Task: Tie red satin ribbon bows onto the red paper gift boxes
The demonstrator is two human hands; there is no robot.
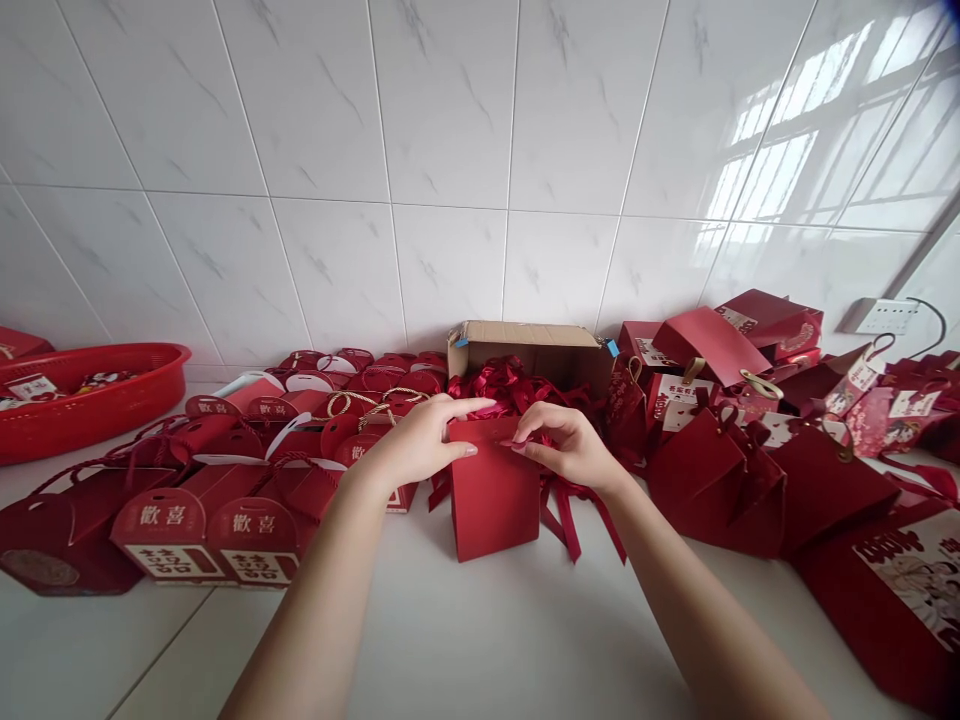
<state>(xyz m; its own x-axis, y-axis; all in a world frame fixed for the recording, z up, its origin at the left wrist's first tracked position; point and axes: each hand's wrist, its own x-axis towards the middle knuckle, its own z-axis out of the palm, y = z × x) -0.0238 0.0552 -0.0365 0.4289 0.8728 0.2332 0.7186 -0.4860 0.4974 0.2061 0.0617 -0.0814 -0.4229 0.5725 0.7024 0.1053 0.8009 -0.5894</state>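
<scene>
Two bare hands meet at the top of a plain red box [495,505] on a white table [450,640].
Head view: the red box stands upright, just below and between the fingers. The left hand [420,438] has its thumb apart from its fingers, at the box's upper left edge; whether it grips, I cannot tell. The right hand [566,445] brings thumb and forefinger close together at the upper front; I cannot tell whether they pinch anything. Beyond the fingertips, dark red ribbons [495,385] fill an open carton [525,332].
</scene>
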